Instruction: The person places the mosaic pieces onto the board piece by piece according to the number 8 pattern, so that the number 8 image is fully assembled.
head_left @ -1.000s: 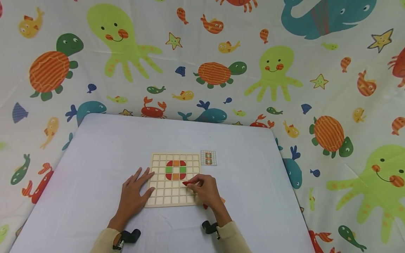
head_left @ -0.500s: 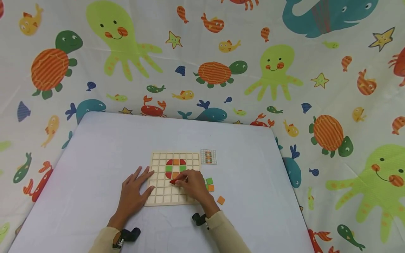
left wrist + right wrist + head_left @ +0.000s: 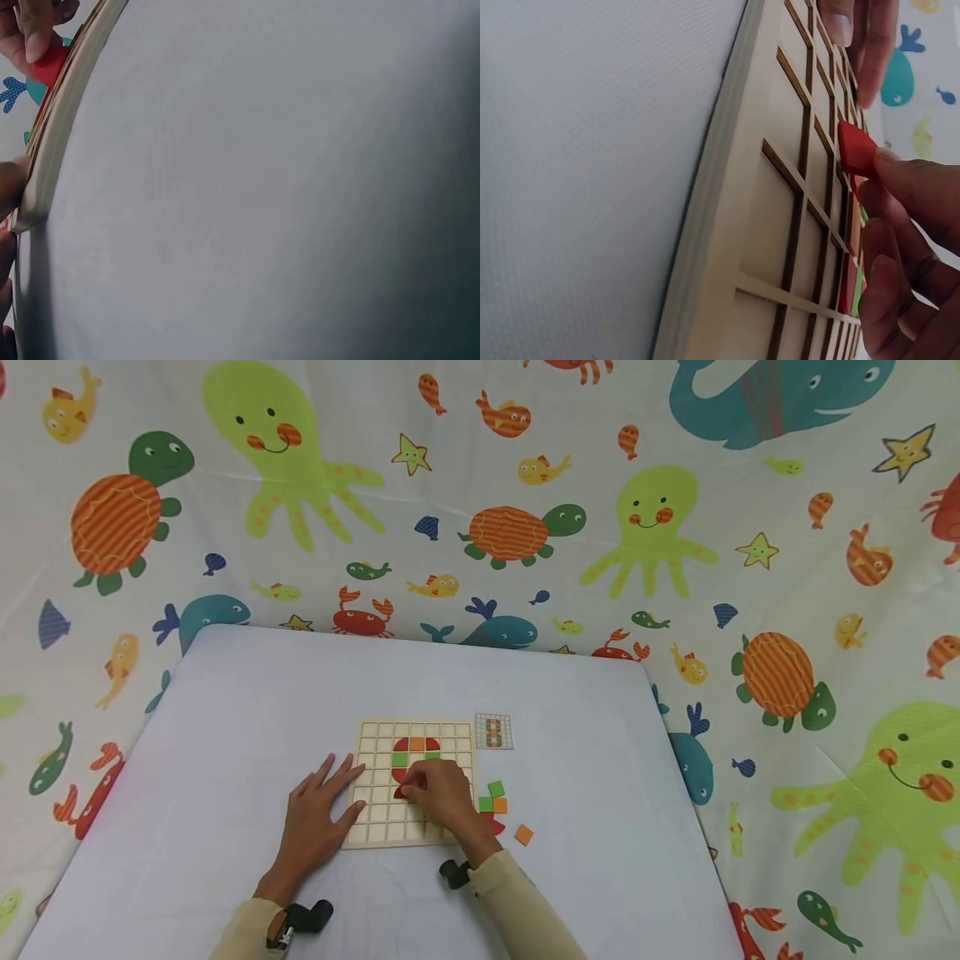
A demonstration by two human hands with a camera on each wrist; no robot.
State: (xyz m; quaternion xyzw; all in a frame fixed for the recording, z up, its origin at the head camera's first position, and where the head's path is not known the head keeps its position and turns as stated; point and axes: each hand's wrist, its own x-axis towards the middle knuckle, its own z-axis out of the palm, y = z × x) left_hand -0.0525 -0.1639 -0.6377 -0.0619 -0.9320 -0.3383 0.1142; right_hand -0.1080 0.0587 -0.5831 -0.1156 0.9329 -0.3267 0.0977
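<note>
A wooden grid board [image 3: 375, 835] lies on the white-covered table, with red, orange and green tiles set in several of its squares. Between thumb and fingertips my right hand [image 3: 444, 795] pinches a red tile [image 3: 855, 148] with a rounded edge. In the right wrist view that tile is tilted at a square below the laid pattern. The right hand covers part of the laid tiles in the head view. My left hand [image 3: 318, 814] rests with spread fingers on the board's left edge, its fingertips on the wood.
A small pattern card [image 3: 494, 732] lies at the board's upper right. Beside the board's right edge are loose tiles: green [image 3: 496, 788], orange [image 3: 523, 834] and red [image 3: 495, 827]. A cloth printed with sea animals hangs behind the table.
My right hand has carried the red tile leftward across the board and down to a square under the pattern's left side. Loose tiles at the right are uncovered. The left hand stays put.
</note>
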